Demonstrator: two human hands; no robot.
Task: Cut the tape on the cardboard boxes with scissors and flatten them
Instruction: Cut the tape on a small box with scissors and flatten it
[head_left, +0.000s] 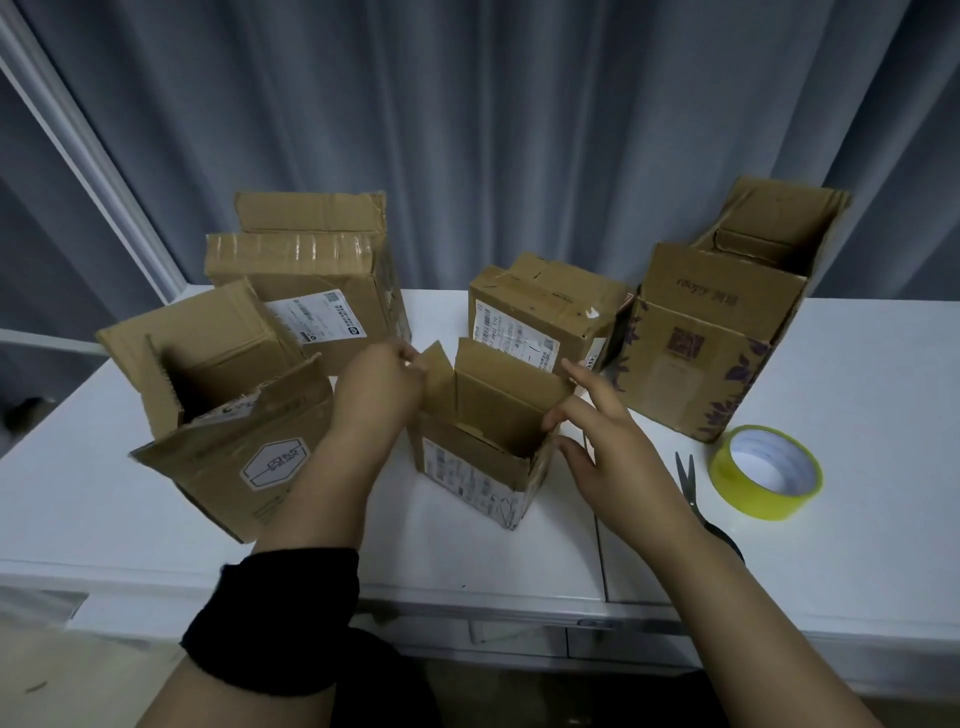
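Between the 2 hands stands the open box (478, 467): left hand (379, 389) pinches its left flap, right hand (608, 441), fingers spread, touches its right wall; scissors (687, 480) lie beside that wrist.

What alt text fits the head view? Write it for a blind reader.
A person's left hand pinches a flap of a small open cardboard box while the right hand touches its opposite edge. Four other boxes stand beside and behind it on the white table; scissors and a yellow tape roll lie at right.
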